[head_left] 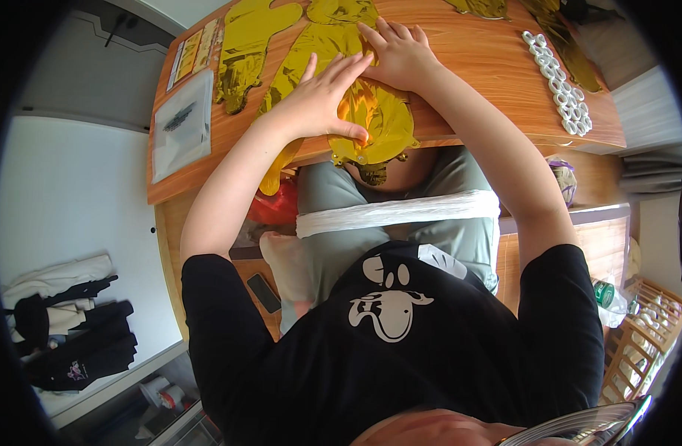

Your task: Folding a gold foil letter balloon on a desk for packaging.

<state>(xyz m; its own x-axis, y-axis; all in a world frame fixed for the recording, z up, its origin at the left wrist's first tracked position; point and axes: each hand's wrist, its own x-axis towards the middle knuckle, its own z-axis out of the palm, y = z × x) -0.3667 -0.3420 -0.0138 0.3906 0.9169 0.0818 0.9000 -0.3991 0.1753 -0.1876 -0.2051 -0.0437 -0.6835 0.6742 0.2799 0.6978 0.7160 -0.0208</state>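
A flat gold foil balloon (389,123) lies on the wooden table, and its crinkled lower end hangs over the front edge. My left hand (319,98) rests on it with the fingers stretched out and the thumb spread toward the near edge. Just beyond, on the right, my right hand (400,56) lies on the foil, palm down with fingers apart. The fingertips of my left hand reach close to my right hand. Neither hand grips anything. Left of my hands lies another flat gold foil balloon (244,48).
A clear plastic pouch (181,134) sits at the table's left end, below a printed card (195,53). Clustered white rings (556,82) lie at the right, near more gold foil (571,52). A white strip (400,212) crosses my lap. A phone (264,293) lies lower left.
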